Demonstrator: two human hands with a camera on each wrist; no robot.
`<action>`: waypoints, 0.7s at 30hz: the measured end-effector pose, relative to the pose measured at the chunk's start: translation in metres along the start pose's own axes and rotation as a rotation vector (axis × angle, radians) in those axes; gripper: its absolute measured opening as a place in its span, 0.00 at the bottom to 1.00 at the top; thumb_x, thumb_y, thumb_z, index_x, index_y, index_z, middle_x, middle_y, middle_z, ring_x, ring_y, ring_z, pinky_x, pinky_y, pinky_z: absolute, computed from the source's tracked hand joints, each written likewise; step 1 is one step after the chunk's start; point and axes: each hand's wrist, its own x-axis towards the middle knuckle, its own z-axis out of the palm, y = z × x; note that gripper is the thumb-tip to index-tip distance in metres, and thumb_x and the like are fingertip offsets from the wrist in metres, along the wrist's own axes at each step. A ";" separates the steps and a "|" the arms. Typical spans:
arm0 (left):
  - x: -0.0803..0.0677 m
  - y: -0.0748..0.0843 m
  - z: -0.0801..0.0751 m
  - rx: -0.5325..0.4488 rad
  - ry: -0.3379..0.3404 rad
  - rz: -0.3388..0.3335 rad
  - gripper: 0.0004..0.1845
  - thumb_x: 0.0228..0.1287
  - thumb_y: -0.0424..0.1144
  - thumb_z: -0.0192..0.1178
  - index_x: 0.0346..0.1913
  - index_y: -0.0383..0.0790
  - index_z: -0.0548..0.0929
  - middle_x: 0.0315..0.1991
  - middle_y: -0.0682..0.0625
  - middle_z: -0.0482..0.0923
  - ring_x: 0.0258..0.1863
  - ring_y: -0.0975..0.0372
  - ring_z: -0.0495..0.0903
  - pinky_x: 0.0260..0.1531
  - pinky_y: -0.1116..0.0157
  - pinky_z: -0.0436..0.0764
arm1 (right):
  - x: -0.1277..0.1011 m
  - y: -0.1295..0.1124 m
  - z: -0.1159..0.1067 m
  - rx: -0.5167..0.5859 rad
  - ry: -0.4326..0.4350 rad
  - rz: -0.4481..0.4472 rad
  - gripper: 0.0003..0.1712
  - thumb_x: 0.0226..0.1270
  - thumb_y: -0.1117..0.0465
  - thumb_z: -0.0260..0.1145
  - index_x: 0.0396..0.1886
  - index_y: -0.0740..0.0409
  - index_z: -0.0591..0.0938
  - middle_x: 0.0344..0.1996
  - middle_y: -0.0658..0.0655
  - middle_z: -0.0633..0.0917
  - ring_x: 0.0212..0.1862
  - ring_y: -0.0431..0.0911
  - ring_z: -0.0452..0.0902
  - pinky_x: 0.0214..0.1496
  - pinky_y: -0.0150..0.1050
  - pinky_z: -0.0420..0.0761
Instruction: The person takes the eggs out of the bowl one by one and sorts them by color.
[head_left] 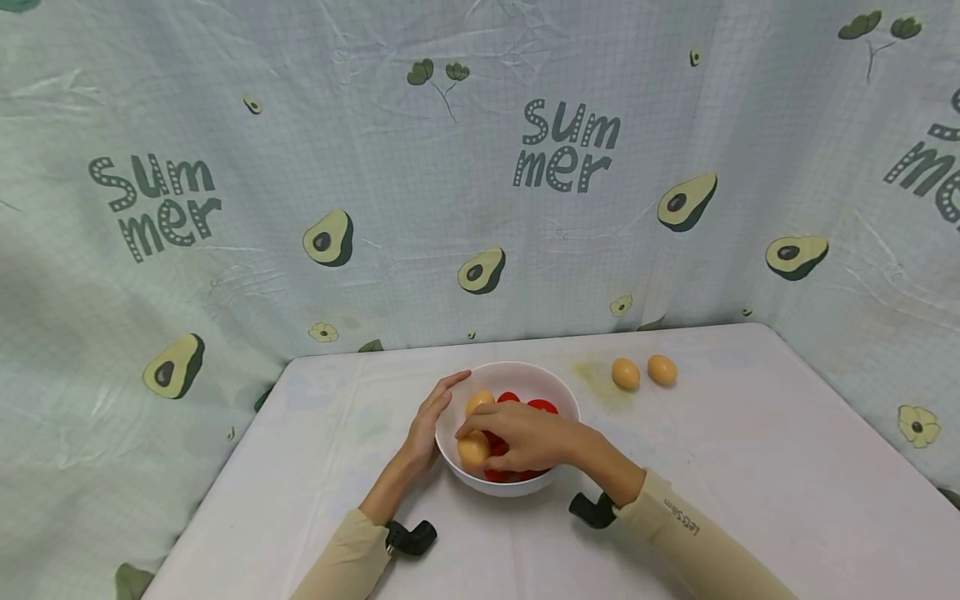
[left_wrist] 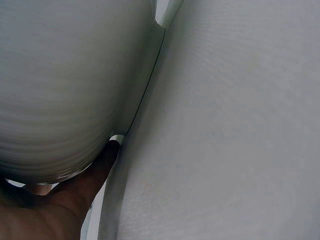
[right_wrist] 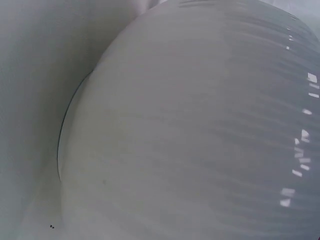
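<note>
The person is working at a white bowl [head_left: 517,379] sitting near the middle of the table [head_left: 750,467], a little toward the near edge. By the look of it, the step in hand is the handling of 1 egg [head_left: 473,450] at the bowl's near-left rim — whether it is going in or coming out cannot be told from these views. The next move is calling for a gentle, steady grip, since an egg pressed too hard or knocked on the rim could crack.

The right hand [head_left: 525,435] is reaching over the bowl from the near-right side, its fingers curling round the egg and holding it just inside the rim. The left hand [head_left: 429,421] is lying against the bowl's outer left wall with fingers straight and relaxed, bracing it and gripping nothing; in the left wrist view the hand [left_wrist: 75,195] is pressing on the bowl's curved wall [left_wrist: 65,85]. The right wrist view is showing only the bowl's outer wall [right_wrist: 200,125], close up.

Inside the bowl, a second egg [head_left: 480,402] is resting among red tomatoes [head_left: 542,407]. 2 more eggs [head_left: 643,372] are lying side by side toward the far edge of the table, right of the bowl — well apart from both hands.
</note>
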 end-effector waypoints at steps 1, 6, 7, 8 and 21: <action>0.000 0.000 0.000 0.000 -0.001 -0.001 0.27 0.84 0.43 0.30 0.79 0.42 0.61 0.80 0.41 0.57 0.79 0.46 0.59 0.79 0.47 0.57 | 0.000 0.000 -0.001 0.001 0.000 0.000 0.25 0.69 0.56 0.71 0.65 0.48 0.80 0.58 0.43 0.84 0.60 0.37 0.75 0.68 0.36 0.76; 0.000 0.000 -0.001 0.004 -0.014 0.006 0.27 0.84 0.43 0.30 0.79 0.42 0.61 0.80 0.41 0.57 0.79 0.46 0.60 0.77 0.58 0.62 | -0.001 0.003 -0.003 0.000 0.017 -0.002 0.25 0.69 0.57 0.71 0.65 0.49 0.80 0.60 0.45 0.83 0.61 0.39 0.76 0.69 0.39 0.77; 0.000 0.000 -0.002 0.002 -0.018 0.008 0.27 0.84 0.43 0.30 0.79 0.41 0.60 0.80 0.40 0.56 0.79 0.46 0.60 0.76 0.61 0.64 | -0.001 0.004 -0.004 -0.001 0.023 -0.002 0.25 0.69 0.57 0.71 0.65 0.49 0.80 0.60 0.45 0.83 0.61 0.40 0.76 0.69 0.40 0.77; 0.000 0.000 -0.002 -0.001 -0.021 0.010 0.28 0.84 0.42 0.30 0.79 0.41 0.60 0.80 0.40 0.56 0.79 0.45 0.59 0.75 0.64 0.65 | -0.002 0.004 -0.004 -0.002 0.029 -0.003 0.25 0.69 0.58 0.71 0.65 0.49 0.80 0.60 0.46 0.82 0.61 0.40 0.76 0.70 0.41 0.76; 0.000 -0.001 -0.001 -0.017 -0.011 0.011 0.28 0.84 0.43 0.31 0.79 0.41 0.61 0.81 0.42 0.56 0.80 0.47 0.58 0.65 0.79 0.71 | -0.008 0.009 -0.017 0.024 0.067 0.014 0.25 0.66 0.64 0.71 0.63 0.51 0.80 0.63 0.51 0.80 0.63 0.45 0.76 0.68 0.44 0.80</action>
